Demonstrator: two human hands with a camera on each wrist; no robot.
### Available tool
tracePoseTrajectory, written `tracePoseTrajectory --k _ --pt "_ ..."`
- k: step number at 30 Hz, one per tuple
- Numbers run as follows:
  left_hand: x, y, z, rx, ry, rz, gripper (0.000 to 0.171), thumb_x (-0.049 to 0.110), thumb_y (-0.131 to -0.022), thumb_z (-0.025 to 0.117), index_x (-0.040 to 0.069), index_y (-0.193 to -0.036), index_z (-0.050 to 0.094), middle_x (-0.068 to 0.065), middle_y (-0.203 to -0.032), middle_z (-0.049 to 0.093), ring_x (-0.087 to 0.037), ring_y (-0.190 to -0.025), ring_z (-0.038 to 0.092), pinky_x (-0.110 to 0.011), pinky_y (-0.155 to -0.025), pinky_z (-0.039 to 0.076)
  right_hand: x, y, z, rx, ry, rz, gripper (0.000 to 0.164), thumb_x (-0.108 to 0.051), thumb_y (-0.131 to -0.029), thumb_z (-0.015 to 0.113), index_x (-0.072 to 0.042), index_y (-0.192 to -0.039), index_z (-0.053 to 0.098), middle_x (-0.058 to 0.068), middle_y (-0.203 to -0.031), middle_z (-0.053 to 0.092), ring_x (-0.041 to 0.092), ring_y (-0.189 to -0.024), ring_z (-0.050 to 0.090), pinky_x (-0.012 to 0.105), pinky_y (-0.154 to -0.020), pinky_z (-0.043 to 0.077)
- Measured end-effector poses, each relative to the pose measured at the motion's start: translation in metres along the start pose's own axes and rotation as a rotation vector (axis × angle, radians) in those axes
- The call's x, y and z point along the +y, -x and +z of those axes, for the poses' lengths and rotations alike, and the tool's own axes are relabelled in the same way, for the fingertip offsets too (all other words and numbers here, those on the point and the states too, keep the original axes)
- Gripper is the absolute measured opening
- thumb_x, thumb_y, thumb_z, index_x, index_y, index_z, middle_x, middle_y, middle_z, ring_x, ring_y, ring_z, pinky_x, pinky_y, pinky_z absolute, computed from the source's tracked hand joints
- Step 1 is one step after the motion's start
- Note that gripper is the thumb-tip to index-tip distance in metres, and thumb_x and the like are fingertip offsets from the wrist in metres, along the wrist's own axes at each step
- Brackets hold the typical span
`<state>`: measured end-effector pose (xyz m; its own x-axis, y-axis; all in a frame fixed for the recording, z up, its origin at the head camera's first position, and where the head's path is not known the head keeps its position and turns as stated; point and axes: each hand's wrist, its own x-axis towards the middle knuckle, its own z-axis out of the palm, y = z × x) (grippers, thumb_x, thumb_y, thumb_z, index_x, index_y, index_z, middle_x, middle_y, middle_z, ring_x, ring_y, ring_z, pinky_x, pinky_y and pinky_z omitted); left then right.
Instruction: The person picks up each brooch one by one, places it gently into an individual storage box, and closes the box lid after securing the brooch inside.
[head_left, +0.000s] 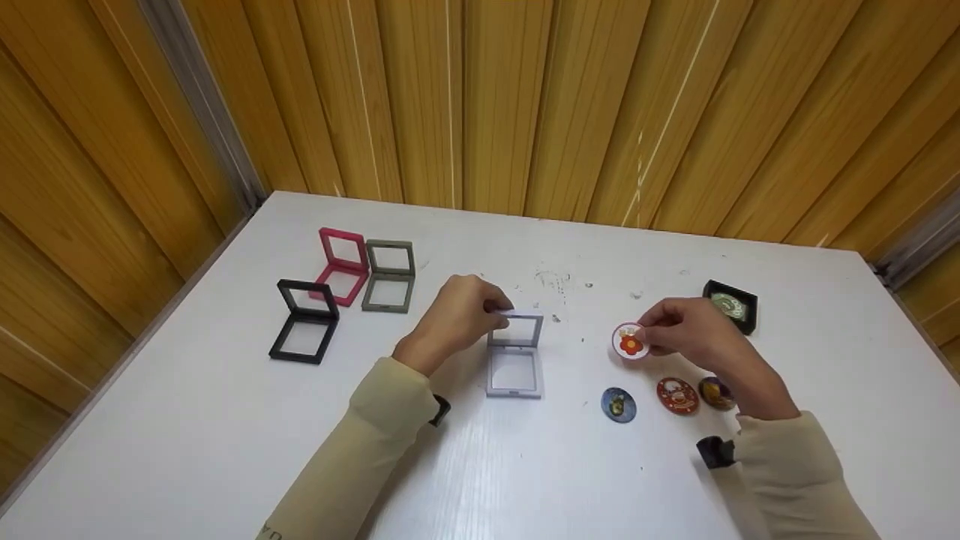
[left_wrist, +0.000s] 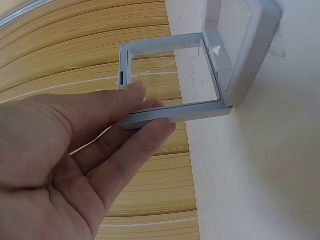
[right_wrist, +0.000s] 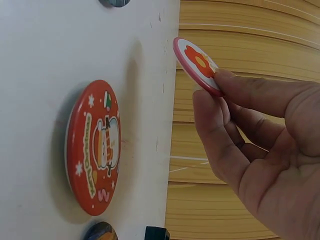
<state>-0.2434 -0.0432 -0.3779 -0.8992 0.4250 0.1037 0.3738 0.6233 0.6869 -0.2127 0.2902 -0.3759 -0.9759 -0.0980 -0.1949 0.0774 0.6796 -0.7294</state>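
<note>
My left hand (head_left: 466,315) pinches the raised lid of a white hinged display frame (head_left: 514,396) by its left edge. The frame stands open on the table, its base flat and a clear film across each half; the left wrist view shows the thumb on one face of the lid (left_wrist: 175,112) and fingers beneath. Between thumb and fingers, my right hand (head_left: 694,330) holds a round button badge (head_left: 628,342), white with a red flower and a pink rim. The right wrist view shows this badge (right_wrist: 196,60) tilted and raised above the table.
On the table lie a blue badge (head_left: 619,405), a red Christmas badge (head_left: 678,396) and a dark badge (head_left: 717,393). A black frame holding a green badge (head_left: 727,305) sits at right. Open black (head_left: 296,357), pink (head_left: 343,265) and green (head_left: 390,276) frames stand at left.
</note>
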Motion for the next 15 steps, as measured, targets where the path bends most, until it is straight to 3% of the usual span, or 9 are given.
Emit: tracePoseTrajectory --k 15 --pt "0.006 0.001 0.006 -0.003 -0.008 0.000 0.017 -0.002 -0.093 0.079 0.001 -0.109 0.083 -0.008 -0.102 0.079 -0.018 -0.089 0.068 -0.031 -0.082 0.058 -0.012 0.003 0.014 -0.042 -0.023 -0.024 0.019 -0.013 -0.099 0.076 0.001 -0.112 0.073 0.011 -0.104 0.072 0.022 -0.088 0.072 0.038 -0.086 0.061"
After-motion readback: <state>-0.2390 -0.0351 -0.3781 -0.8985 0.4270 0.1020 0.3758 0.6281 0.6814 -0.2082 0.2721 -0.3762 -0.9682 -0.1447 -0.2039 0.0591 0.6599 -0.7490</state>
